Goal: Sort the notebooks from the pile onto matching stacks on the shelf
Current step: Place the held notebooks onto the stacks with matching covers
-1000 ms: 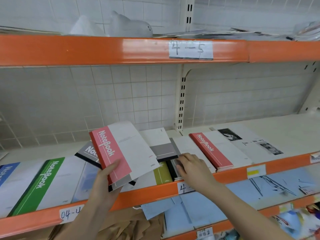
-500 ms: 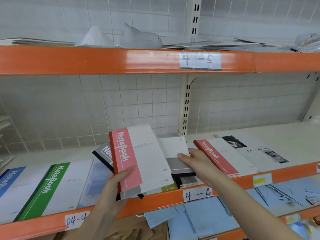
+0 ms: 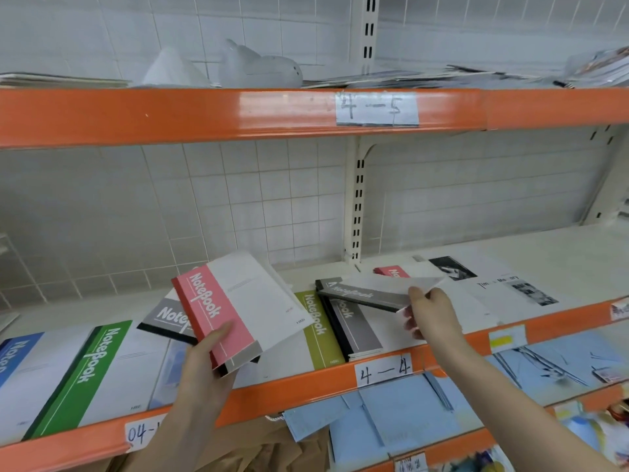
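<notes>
Pink "NoteBook" stack (image 3: 224,308) in left grip (image 3: 207,359); right grip (image 3: 430,315) pinches grey "NoteBook" (image 3: 367,294).

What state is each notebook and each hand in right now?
Left hand: gripping the pink notebook.
Pink notebook: held tilted above the shelf.
Right hand: pinching the grey notebook.
Grey notebook: lifted at one end.
Green notebook: lying flat.
Olive notebook: lying flat, uncovered.

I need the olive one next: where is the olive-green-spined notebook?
Head view, centre: the olive-green-spined notebook lies flat on the shelf, between the pink-spined notebook and the grey-spined stack.
</notes>
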Tool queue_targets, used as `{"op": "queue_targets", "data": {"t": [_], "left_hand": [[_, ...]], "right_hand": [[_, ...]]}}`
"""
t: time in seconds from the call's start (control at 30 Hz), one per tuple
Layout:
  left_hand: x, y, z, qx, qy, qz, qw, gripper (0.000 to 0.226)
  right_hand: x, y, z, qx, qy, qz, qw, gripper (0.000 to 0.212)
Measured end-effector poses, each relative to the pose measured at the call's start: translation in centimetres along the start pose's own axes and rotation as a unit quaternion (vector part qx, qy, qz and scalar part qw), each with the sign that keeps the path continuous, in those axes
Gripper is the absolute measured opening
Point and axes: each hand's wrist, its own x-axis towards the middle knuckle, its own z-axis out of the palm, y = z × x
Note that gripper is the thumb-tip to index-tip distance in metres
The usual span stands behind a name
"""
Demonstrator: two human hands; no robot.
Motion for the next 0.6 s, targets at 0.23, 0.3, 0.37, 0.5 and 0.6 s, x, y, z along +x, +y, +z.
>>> {"op": "queue_targets", "data": {"t": [0.23, 0.3, 0.37, 0.5, 0.6], "left_hand": [[-0.3, -0.4, 0.0, -0.003, 0.006, -0.005, 1.0, 0.021], [-0.3, -0.4, 0.0, -0.003, 0.004, -0.007, 1.0, 0.021], [-0.3, -0.4, -0.1, -0.003, 0.002, -0.006, 1.0, 0.023], [0.0, -0.5, -0.7, -0.017, 0.0, -0.013, 1.0, 0.025], [0.3, -0.6, -1.0, -0.027, 0.002, -0.023, 0.999, 0.029]], "right_hand": [[-2.1, 1.9, -1.4, -0.186, 0.073, -0.196, 0.96, 0.028], [-2.1, 2.0, -1.0, -0.263, 0.008, -0.27, 0.926, 0.023], [-1.9, 2.4, -0.5, -0.34, -0.1, -0.324, 0.877, 0.018], [-2.2, 3.1, 0.3, -0.423, -0.31, -0.27, 0.808, 0.077], [-2.1, 3.1, 0.2, -0.453, -0.354, -0.257, 0.777, 0.075]]}}
